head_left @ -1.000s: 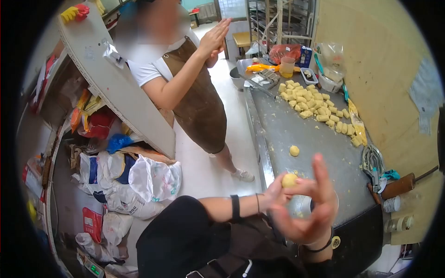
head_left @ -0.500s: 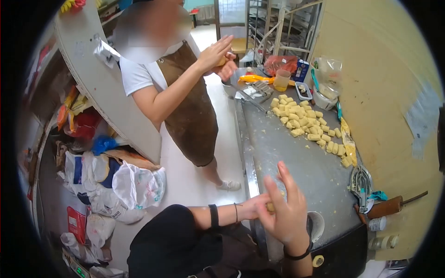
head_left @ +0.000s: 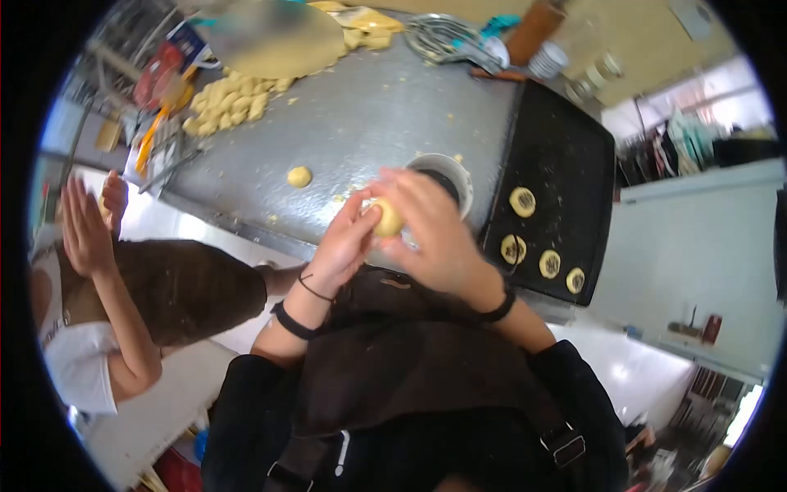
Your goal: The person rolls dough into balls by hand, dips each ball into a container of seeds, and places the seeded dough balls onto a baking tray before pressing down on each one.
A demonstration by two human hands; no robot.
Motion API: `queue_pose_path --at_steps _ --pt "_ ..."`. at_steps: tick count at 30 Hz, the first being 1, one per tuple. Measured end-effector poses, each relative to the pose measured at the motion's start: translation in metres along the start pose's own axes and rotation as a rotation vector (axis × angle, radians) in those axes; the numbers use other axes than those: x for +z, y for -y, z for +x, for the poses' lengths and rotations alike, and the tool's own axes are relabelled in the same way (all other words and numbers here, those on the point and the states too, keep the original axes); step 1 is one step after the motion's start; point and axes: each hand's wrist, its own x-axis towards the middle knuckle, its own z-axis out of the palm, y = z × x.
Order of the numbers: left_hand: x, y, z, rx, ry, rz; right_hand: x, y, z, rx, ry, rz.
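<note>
A round yellow dough ball (head_left: 387,219) sits between my two hands above the near edge of the metal table (head_left: 361,123). My left hand (head_left: 338,242) has its fingers and thumb around the ball's left side. Over its right side curves my right hand (head_left: 430,234), slightly blurred, with fingers touching the dough. Just behind my right hand stands a white bowl (head_left: 464,182) with dark contents, partly hidden by that hand. Another dough ball (head_left: 299,176) lies on the table to the left.
A black tray (head_left: 566,156) on the right holds several round dough pieces (head_left: 522,202) with dark centres. Many cut dough pieces (head_left: 229,102) are piled at the back left. A whisk (head_left: 443,38) lies at the back. A co-worker (head_left: 164,287) stands at the left, palms close together.
The view has swung down and right, bringing the tray into sight. My right hand has come down from a raised, spread pose onto the dough in my left hand.
</note>
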Motion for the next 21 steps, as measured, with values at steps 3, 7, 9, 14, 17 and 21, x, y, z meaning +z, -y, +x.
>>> queue_pose_path --at_steps 3,7,9,14,17,21 --pt "0.011 -0.001 0.048 0.173 0.188 0.646 -0.064 0.003 -0.030 0.112 -0.280 -0.119" --pt "0.020 0.020 0.119 0.411 0.432 1.375 -0.124 0.033 -0.072 0.165 -0.783 -0.128" --pt "0.019 0.044 0.144 0.429 0.536 1.571 -0.145 0.050 -0.105 0.059 -0.977 -0.216" --pt "0.005 0.106 0.178 0.397 0.719 1.881 -0.194 0.115 -0.168 -0.064 -1.163 -0.572" --pt "0.006 0.112 0.178 0.394 0.738 1.943 -0.210 0.138 -0.185 0.036 -1.276 -0.819" --pt "0.011 0.100 0.176 0.352 0.741 1.870 -0.222 0.125 -0.211 0.055 -1.261 -0.748"
